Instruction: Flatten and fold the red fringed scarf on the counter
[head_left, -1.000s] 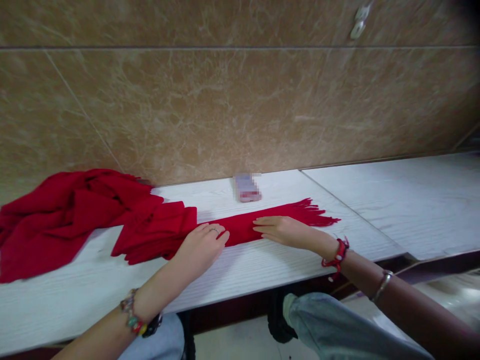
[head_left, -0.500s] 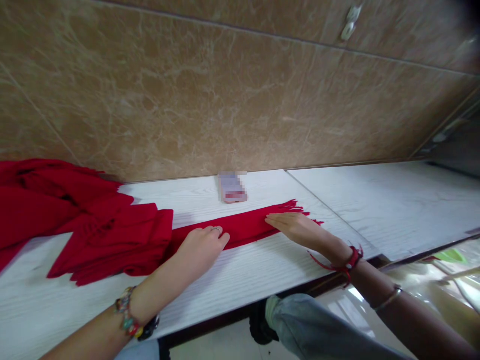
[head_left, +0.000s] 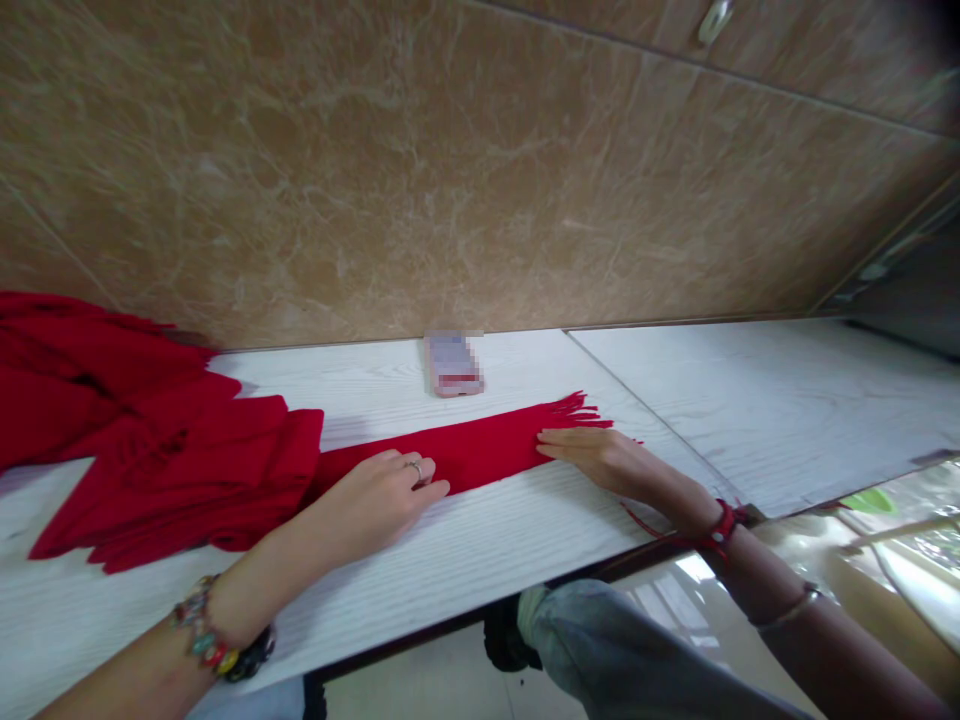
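Observation:
A red scarf (head_left: 487, 442) lies as a long narrow strip on the white wood-grain counter (head_left: 450, 560), its fringed end to the right. My left hand (head_left: 382, 500), wearing a ring, rests on the middle of the strip with the fingers loosely extended, the tips partly hidden from view. Nearer the fringe, my right hand (head_left: 600, 455) lies flat across the strip's near edge, fingers straight and together. At the strip's left end, folded red cloth (head_left: 217, 470) is bunched up, and a larger red heap (head_left: 82, 380) sits behind it.
A phone (head_left: 454, 366), blurred out in part, lies by the brown marbled tile wall (head_left: 375, 180). A seam crosses the counter to the right. Below its front edge, a leg in jeans (head_left: 600, 640) and the shiny floor show. A green item (head_left: 870, 500) is at the far right.
The view has shifted slightly, so the cloth and phone appear further left. My right hand has slid a little toward the fringe. My left hand stays at about the same place on the scarf.

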